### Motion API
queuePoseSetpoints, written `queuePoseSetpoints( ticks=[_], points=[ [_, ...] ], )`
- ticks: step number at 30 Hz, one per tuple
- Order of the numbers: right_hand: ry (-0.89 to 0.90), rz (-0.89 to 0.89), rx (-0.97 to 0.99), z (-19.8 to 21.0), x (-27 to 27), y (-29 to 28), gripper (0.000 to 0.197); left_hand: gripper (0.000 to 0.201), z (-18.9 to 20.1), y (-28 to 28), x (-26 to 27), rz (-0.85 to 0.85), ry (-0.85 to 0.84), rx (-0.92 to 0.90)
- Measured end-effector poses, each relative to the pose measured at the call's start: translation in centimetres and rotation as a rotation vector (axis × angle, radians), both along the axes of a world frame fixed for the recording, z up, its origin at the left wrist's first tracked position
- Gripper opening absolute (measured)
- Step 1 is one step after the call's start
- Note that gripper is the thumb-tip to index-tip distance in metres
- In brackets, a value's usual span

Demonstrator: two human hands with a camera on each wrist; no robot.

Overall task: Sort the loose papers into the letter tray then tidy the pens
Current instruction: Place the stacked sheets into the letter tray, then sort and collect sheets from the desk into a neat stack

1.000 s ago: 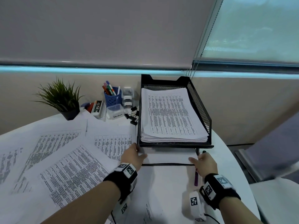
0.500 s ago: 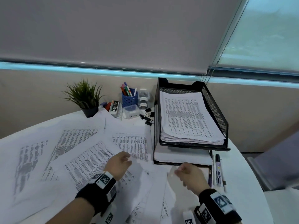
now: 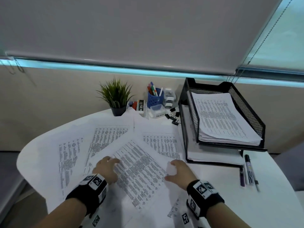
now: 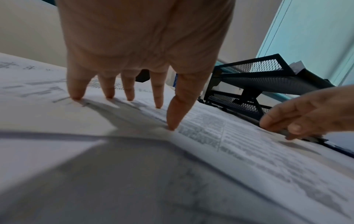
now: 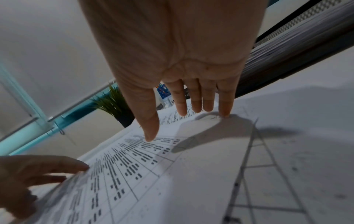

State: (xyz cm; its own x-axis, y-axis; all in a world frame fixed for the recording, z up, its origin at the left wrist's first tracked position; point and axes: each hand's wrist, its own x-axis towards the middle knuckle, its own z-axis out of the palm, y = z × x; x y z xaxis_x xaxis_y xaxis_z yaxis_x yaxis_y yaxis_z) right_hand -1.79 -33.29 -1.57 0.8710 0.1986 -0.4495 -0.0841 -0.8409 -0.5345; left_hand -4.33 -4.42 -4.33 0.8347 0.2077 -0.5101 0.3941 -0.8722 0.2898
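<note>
Both hands are down on the top printed sheet [image 3: 139, 168], the one lying askew nearest the person on the white counter [image 3: 213, 186], just in front of the black mesh letter tray [image 3: 246, 112]. The left hand [image 3: 107, 170] has its fingers spread wide, fingertips [image 4: 170, 127] planted on the sheet's far-from-tray side and holding nothing. The right hand [image 3: 176, 171] hovers low at the tray-side edge, fingers fairly straight and relaxed; only the little finger seems to touch the paper, and nothing is gripped.

The step looks like gathering this sheet for the tray. To do it well, the left fingertips should pin lightly while the right slides under the tray-side edge. Press too hard and the sheets underneath drag along. Lift flat, square it, then feed it into the tray parallel to the side walls.

The sheet is thin white paper with dense printed table rows, and it sits rotated against the loose papers [image 3: 102, 139] fanned beneath it, farther from the tray. The tray's upper tier already carries a thick squared stack [image 3: 222, 122], and the lower tier holds more paper. Loose pens [image 3: 248, 170] lie just beside the tray's front corner, on the side away from the papers. The blue pen cup [image 3: 155, 99] stands behind the papers, near the tray's back corner.
</note>
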Motion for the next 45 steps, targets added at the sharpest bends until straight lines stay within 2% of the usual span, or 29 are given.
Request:
queuePoseSetpoints(
  ticks=[4, 8, 11, 15, 18, 21, 24, 26, 31, 35, 39, 42, 45],
  points=[
    [-0.005, 0.006, -0.066, -0.5, 1.6, 1.9, 0.100, 0.071, -0.5, 2.4, -0.6, -0.088, -0.026, -0.028],
    [-0.025, 0.090, -0.273, -0.6, 2.9, 2.3, 0.117, 0.076, -0.5, 5.2, -1.3, 0.019, -0.053, 0.031],
    [-0.009, 0.105, -0.345, -0.8, 3.4, 2.3, 0.120, 0.066, -0.6, 7.4, -1.4, 0.084, -0.099, 0.007],
    [0.005, 0.106, -0.407, -0.7, 3.7, 2.7, 0.111, 0.068, -0.9, 9.3, -1.4, 0.258, -0.156, 0.014],
    [0.056, 0.089, -0.418, -0.6, 3.7, 2.9, 0.090, 0.078, -0.5, 9.8, -0.9, 0.348, -0.122, 0.045],
    [0.081, 0.101, -0.433, -0.6, 3.6, 3.2, 0.068, 0.078, -0.5, 10.0, -0.1, 0.398, -0.072, -0.013],
    [0.038, 0.046, -0.301, -0.4, 3.4, 3.4, 0.031, 0.072, -0.7, 10.5, 0.5, 0.415, -0.035, -0.056],
    [0.001, 0.013, -0.216, -0.1, 3.2, 3.3, 0.020, 0.067, -0.9, 11.0, 0.8, 0.401, -0.035, -0.042],
    [-0.012, -0.046, -0.079, 1.1, 3.1, 2.3, 0.016, 0.065, -1.0, 11.9, 1.4, 0.385, -0.031, 0.075],
    [-0.030, -0.106, 0.029, 2.7, 3.7, 1.2, 0.016, 0.069, -0.8, 12.2, 2.2, 0.415, -0.013, 0.073],
    [-0.006, -0.283, 0.224, 3.4, 4.4, 0.0, 0.030, 0.083, -0.8, 11.6, 2.7, 0.383, -0.022, 0.093],
    [0.010, -0.440, 0.420, 3.8, 5.0, -0.4, 0.035, 0.083, -0.6, 11.0, 3.4, 0.374, -0.013, 0.111],
    [0.004, -0.618, 0.578, 3.1, 5.7, -0.2, 0.031, 0.081, -0.4, 10.7, 4.0, 0.356, 0.001, 0.096]
  ],
)
